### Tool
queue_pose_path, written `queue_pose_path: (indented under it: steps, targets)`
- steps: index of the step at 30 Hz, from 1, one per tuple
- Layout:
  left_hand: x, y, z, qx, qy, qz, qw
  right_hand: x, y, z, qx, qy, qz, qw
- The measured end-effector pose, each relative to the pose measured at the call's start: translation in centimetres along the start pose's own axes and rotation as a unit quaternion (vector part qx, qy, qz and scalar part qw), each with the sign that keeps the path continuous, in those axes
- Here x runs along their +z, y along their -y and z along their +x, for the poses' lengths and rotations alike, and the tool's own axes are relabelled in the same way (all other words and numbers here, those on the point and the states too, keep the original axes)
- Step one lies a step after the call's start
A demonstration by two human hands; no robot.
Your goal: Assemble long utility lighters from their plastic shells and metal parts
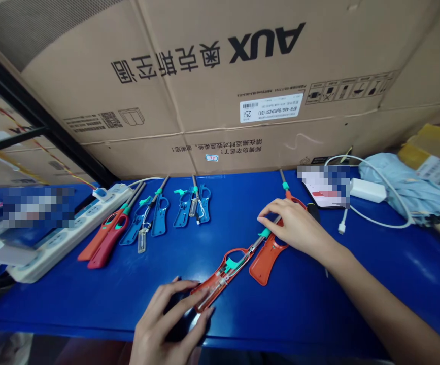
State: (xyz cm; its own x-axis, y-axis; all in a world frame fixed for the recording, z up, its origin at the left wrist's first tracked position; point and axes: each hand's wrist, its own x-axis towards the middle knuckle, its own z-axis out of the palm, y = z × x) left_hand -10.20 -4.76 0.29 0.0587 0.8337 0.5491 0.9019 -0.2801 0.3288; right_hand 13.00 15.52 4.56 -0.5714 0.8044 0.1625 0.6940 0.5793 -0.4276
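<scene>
My left hand (162,317) sits at the bottom of the view, gripping the end of an opened red long-reach lighter shell (223,274). The shell lies across the blue table, showing its inner parts and a green plastic piece. A metal lighter tube (258,244) runs from it up under my right hand (294,225). Those fingers press on the tube and on an orange lighter handle half (269,261). Beyond my right hand, a black-handled screwdriver (313,212) lies partly hidden.
A row of red and blue lighters (159,218) lies along the blue table (90,317), beside a white power strip (67,238). A blurred phone (324,187), white charger (368,190), and pale blue cloth (406,187) lie at right. A large cardboard box (220,66) stands behind.
</scene>
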Motion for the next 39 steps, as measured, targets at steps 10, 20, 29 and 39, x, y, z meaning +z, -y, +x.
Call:
queue_pose_path:
  steps: [10, 20, 29, 39]
  targets:
    - [2.2, -1.4, 2.7, 0.037, 0.032, 0.016, 0.999, 0.1, -0.3, 0.0, 0.060, -0.015, -0.043, 0.997]
    - [3.0, -1.3, 4.0, -0.020, 0.028, 0.049, 0.998, -1.2, -1.1, -0.7, 0.136, -0.007, -0.062, 0.989]
    - [3.3, -2.3, 5.1, 0.005, 0.007, 0.072, 0.997, -2.1, -0.1, -1.9, 0.028, 0.191, 0.004, 0.981]
    - [5.2, -7.2, 6.6, -0.028, 0.092, -0.170, 0.981, -2.4, 0.2, -1.8, -0.064, 0.185, 0.081, 0.977]
